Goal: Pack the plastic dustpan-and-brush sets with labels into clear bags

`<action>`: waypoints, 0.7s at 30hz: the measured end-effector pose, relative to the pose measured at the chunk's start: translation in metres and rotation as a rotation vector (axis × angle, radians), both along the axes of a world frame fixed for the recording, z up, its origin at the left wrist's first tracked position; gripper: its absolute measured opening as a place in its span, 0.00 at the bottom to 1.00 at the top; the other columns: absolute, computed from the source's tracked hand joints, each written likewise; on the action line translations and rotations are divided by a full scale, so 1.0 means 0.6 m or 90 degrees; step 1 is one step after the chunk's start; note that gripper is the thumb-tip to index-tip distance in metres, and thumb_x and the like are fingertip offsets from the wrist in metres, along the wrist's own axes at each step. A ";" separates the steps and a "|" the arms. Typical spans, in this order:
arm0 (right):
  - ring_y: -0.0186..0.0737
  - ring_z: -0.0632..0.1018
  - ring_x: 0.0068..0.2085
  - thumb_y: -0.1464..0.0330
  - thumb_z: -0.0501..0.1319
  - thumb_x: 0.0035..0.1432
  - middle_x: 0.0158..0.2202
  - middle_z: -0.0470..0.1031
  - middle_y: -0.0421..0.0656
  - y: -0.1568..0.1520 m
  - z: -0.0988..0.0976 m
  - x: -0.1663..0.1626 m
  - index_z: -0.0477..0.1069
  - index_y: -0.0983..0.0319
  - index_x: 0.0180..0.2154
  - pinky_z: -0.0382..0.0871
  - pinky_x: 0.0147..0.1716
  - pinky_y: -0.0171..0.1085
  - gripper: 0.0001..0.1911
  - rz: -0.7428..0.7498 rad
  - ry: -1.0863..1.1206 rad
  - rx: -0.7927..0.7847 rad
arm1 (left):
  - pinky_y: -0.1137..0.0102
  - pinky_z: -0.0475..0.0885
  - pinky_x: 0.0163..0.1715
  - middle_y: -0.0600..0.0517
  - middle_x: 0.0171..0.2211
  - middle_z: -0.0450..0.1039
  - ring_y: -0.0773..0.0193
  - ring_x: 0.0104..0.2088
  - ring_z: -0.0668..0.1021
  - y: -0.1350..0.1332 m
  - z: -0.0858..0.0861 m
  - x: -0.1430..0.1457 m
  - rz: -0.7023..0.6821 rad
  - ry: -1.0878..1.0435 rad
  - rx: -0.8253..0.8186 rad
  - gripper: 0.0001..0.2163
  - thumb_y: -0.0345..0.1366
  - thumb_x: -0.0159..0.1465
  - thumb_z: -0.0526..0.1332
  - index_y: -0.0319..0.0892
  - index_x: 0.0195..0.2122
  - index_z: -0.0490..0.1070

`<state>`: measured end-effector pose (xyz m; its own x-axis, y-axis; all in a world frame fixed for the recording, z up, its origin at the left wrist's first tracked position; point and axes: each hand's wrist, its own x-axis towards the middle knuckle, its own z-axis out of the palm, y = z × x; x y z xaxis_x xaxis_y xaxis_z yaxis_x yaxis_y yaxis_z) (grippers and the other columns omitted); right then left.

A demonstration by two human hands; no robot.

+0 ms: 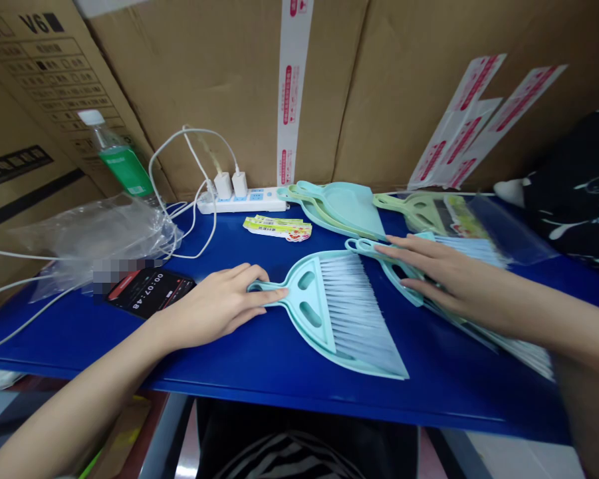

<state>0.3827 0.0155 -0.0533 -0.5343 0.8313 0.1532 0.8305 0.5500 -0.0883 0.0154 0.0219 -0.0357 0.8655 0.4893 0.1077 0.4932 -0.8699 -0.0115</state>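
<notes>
My left hand [219, 306] is closed around the handle of a teal mini broom [336, 309] that lies flat on the blue table [259, 359], bristles fanned toward me. My right hand [441, 276] lies flat with fingers stretched over another teal broom and dustpan set [409, 279] to the right. Behind them sit stacked teal dustpans [342, 206] and a green set in a clear bag [449, 213].
A phone [149, 291] showing a timer lies at left beside crumpled clear plastic [100, 236] and a water bottle [117, 156]. A power strip [242, 198] with chargers and cables sits at the back. Cardboard boxes [219, 86] wall the rear. A label card [279, 228] lies mid-table.
</notes>
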 end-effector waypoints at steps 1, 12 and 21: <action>0.56 0.70 0.60 0.59 0.47 0.66 0.62 0.68 0.50 -0.003 -0.001 0.002 0.63 0.57 0.63 0.69 0.54 0.56 0.27 0.009 -0.001 -0.002 | 0.66 0.74 0.40 0.47 0.46 0.69 0.61 0.42 0.74 0.000 0.000 0.000 0.001 0.003 0.002 0.18 0.34 0.71 0.50 0.50 0.61 0.64; 0.57 0.70 0.60 0.62 0.49 0.64 0.62 0.66 0.55 -0.010 -0.015 -0.003 0.60 0.60 0.65 0.70 0.54 0.56 0.29 0.028 -0.005 0.020 | 0.68 0.74 0.39 0.47 0.46 0.69 0.62 0.41 0.74 -0.003 0.005 0.003 0.000 0.018 0.022 0.18 0.33 0.70 0.52 0.50 0.60 0.65; 0.63 0.65 0.63 0.63 0.53 0.61 0.65 0.62 0.51 -0.029 -0.011 0.010 0.50 0.54 0.68 0.71 0.51 0.62 0.35 0.071 -0.010 0.048 | 0.68 0.74 0.37 0.47 0.44 0.70 0.62 0.40 0.75 -0.005 0.008 0.002 -0.017 0.008 0.045 0.17 0.32 0.70 0.53 0.48 0.58 0.67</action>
<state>0.3886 -0.0021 -0.0598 -0.6257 0.7529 0.2041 0.7648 0.6436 -0.0299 0.0168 0.0187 -0.0309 0.8795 0.4579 0.1298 0.4695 -0.8794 -0.0793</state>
